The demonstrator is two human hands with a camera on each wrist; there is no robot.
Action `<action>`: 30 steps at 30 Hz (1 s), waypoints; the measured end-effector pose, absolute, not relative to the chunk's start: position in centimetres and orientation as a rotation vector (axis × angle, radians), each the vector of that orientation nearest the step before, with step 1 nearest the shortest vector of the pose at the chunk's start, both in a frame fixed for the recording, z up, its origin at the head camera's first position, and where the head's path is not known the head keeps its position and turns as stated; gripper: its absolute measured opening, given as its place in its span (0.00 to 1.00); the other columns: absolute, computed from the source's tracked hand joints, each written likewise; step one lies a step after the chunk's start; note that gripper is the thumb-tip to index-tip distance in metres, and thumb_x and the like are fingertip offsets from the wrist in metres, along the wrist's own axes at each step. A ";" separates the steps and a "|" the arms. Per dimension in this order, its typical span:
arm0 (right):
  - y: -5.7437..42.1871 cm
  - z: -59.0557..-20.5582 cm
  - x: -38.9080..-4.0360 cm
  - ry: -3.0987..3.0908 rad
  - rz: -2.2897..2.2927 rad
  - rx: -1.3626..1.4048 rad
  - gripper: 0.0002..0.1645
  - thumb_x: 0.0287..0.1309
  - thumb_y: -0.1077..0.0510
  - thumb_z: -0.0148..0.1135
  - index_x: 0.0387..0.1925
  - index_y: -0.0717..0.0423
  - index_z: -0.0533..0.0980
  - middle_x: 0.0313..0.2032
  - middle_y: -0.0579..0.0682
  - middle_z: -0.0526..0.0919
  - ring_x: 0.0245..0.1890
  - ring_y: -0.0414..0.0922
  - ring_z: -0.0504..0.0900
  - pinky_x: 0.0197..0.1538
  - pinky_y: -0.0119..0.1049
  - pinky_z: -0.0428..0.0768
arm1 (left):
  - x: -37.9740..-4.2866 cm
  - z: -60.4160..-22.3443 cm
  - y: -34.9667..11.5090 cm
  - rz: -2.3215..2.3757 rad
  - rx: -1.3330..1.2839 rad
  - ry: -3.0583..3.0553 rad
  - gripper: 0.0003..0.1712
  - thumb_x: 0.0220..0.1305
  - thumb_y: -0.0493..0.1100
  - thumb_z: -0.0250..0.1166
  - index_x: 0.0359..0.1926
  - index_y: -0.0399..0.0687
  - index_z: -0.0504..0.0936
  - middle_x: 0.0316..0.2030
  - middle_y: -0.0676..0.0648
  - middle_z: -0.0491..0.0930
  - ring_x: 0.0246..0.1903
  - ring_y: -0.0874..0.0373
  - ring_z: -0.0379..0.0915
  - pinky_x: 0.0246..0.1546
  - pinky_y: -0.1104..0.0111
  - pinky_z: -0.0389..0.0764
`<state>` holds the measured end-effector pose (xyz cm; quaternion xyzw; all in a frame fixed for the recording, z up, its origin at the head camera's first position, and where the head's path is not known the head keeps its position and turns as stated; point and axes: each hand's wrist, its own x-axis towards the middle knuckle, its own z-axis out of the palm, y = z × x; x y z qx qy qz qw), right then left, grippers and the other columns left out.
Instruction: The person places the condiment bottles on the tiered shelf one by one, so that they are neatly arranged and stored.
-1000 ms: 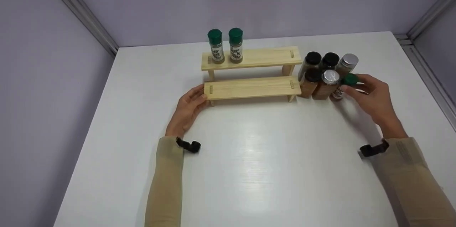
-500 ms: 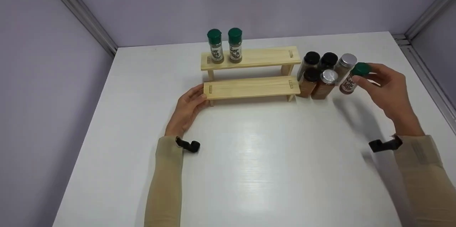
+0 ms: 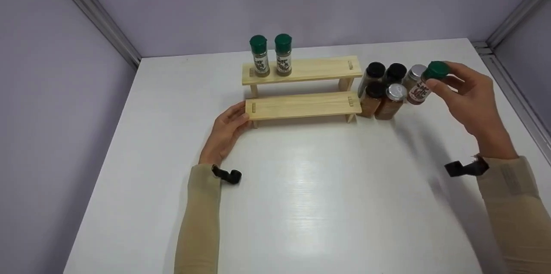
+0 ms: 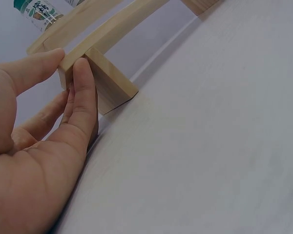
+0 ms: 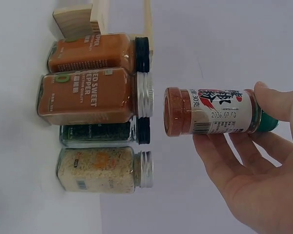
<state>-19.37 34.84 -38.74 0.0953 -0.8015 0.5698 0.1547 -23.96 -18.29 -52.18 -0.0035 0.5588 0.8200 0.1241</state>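
My left hand (image 3: pixel 227 130) pinches the left end of the lower step of a two-step wooden spice rack (image 3: pixel 303 106). The left wrist view shows the thumb at the board's end (image 4: pixel 115 29) and fingers against its underside. On the upper step stand two green-capped spice jars (image 3: pixel 261 64), side by side at the left. My right hand (image 3: pixel 473 97) holds a third green-capped spice jar (image 5: pixel 219 111), thumb and fingers round its cap and label. This jar is lifted, its base level with the caps of the grouped jars, and reddish powder shows inside.
Right of the rack stand several square spice jars (image 3: pixel 389 108) close together, with black or silver caps. Two jars of orange-red powder (image 5: pixel 88 95) are in front. The white table (image 3: pixel 301 188) ends at a pale wall (image 3: pixel 301 3) behind.
My right hand has lifted the green-capped spice jar from the front right of the group, moving it up and back. My left hand keeps its hold on the rack.
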 end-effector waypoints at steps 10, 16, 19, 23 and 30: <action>32.3 -37.2 -20.1 -2.320 1.660 0.390 0.23 0.73 0.67 0.65 0.66 0.64 0.79 0.56 0.47 0.85 0.60 0.38 0.84 0.59 0.21 0.82 | -23.9 -52.5 -18.1 2.381 0.000 1.638 0.32 0.79 0.34 0.63 0.79 0.39 0.66 0.73 0.38 0.70 0.67 0.50 0.74 0.61 0.69 0.83; 30.5 -36.4 -21.0 -2.294 1.673 0.411 0.22 0.73 0.66 0.65 0.65 0.63 0.80 0.55 0.49 0.86 0.59 0.39 0.85 0.57 0.22 0.84 | -24.0 -52.6 -18.1 2.382 -0.015 1.628 0.32 0.79 0.34 0.62 0.79 0.39 0.66 0.74 0.38 0.70 0.68 0.51 0.73 0.60 0.70 0.83; 29.7 -36.1 -21.6 -2.267 1.676 0.407 0.21 0.73 0.66 0.64 0.65 0.63 0.81 0.55 0.49 0.86 0.58 0.39 0.86 0.55 0.22 0.85 | -24.0 -52.5 -18.2 2.380 -0.015 1.639 0.32 0.79 0.34 0.63 0.79 0.40 0.67 0.74 0.39 0.70 0.68 0.50 0.73 0.61 0.69 0.83; 28.6 -35.6 -22.2 -2.282 1.616 0.404 0.21 0.74 0.65 0.64 0.65 0.63 0.80 0.53 0.47 0.85 0.56 0.39 0.86 0.55 0.23 0.84 | -24.0 -52.4 -18.3 2.378 -0.016 1.648 0.32 0.78 0.34 0.63 0.79 0.40 0.67 0.73 0.39 0.70 0.69 0.51 0.73 0.62 0.69 0.83; 26.6 -34.7 -22.4 -2.403 1.474 0.426 0.21 0.75 0.61 0.66 0.65 0.58 0.81 0.53 0.42 0.85 0.56 0.36 0.86 0.58 0.24 0.84 | -24.0 -52.2 -18.4 2.379 -0.015 1.649 0.32 0.79 0.34 0.63 0.79 0.39 0.67 0.72 0.39 0.71 0.67 0.51 0.73 0.62 0.69 0.82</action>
